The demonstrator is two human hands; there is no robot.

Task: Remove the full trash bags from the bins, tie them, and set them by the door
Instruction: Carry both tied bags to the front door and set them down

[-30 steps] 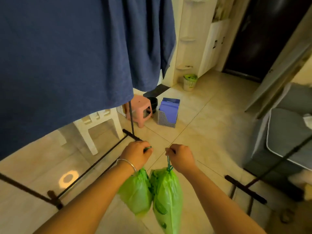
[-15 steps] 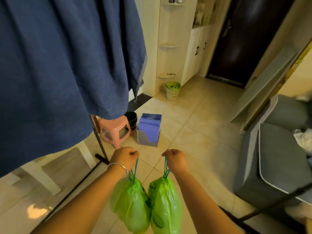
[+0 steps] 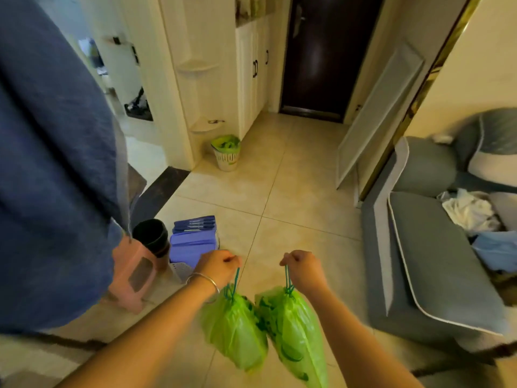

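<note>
Two green trash bags hang side by side above the tiled floor (image 3: 293,177), touching each other. The left hand (image 3: 216,266) grips the drawstring of the left bag (image 3: 233,329) and the right hand (image 3: 303,268) grips that of the right bag (image 3: 296,329). Ahead stand a dark door (image 3: 319,57) and a white bin (image 3: 226,152) with a green liner.

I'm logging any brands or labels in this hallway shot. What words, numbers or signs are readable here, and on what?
None can be read.
White slotted waste bin: a small green mark on its wall, too blurred to read.
Green drawstring trash bag in the right hand: dark green printing, shapes only, not legible.
Stack of purple folders: no legible text.
</note>
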